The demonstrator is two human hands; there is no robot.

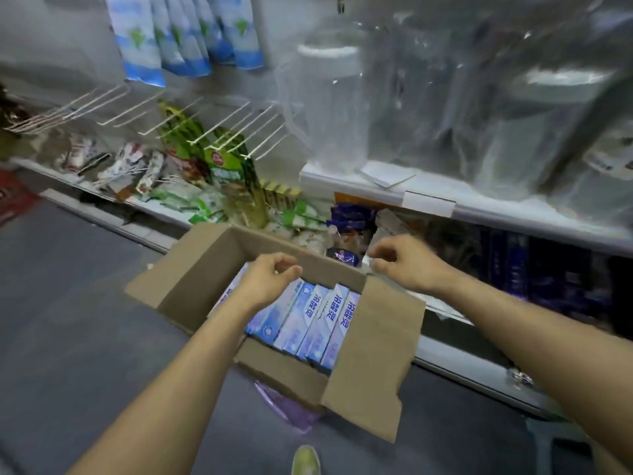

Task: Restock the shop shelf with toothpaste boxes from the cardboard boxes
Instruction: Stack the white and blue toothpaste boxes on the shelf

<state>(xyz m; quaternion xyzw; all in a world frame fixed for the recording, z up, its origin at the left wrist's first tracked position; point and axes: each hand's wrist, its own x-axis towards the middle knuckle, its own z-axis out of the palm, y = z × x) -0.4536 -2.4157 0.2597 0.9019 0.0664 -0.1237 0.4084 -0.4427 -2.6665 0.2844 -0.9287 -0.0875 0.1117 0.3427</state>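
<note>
The floor (68, 303) is dark grey and smooth and fills the area from 6 to 9 o'clock. A red patterned mat (13, 197) lies on it at 9 o'clock, cut by the frame edge. A white shelf unit (513, 219) runs from 10 to 3 o'clock. Its pale back panel (51, 46) stands at 11 o'clock. White wire hooks (239, 126) project from this panel. A grey base rail (455, 358) meets the floor at 4 o'clock. Lighting is even and soft.

Cardboard box (376, 337) under left hand (270, 281): plain brown. Toothpaste boxes (305, 320) inside: pale blue-white, dark blue lettering. Packets (236, 173) beyond hand: green. Floor (85, 269): grey.
</note>
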